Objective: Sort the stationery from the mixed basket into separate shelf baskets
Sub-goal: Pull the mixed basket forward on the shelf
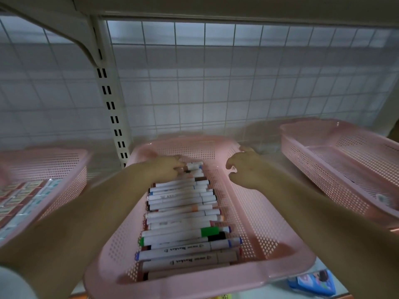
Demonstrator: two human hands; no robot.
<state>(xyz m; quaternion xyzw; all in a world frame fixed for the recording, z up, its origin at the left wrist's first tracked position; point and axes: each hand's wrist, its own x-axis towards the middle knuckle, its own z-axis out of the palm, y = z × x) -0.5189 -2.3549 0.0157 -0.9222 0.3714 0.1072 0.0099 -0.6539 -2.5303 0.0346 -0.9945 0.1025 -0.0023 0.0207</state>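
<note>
the left hand [166, 167] reaches to the far end of the middle basket [254, 214], its fingertips down on the markers [183, 214] there; blur hides whether it pinches one or only touches the row, so i cannot tell its grip. the right hand [244, 169] hovers just beside it over the bare right half of the same basket, fingers loosely curled with nothing in them.

the markers lie side by side in a neat stack along the left half of this basket, from the near rim almost to the far one, so this sort looks well advanced. the left basket [71, 180] holds flat packaged items in rows, too blurred to name. the right basket [323, 169] is nearly bare, with one small pale item [382, 199] near its front end, so that kind has barely begun. a blue packet [311, 281] lies on the shelf outside the baskets, near the front. the mixed basket itself is not in view, so how much remains cannot be judged.
</note>
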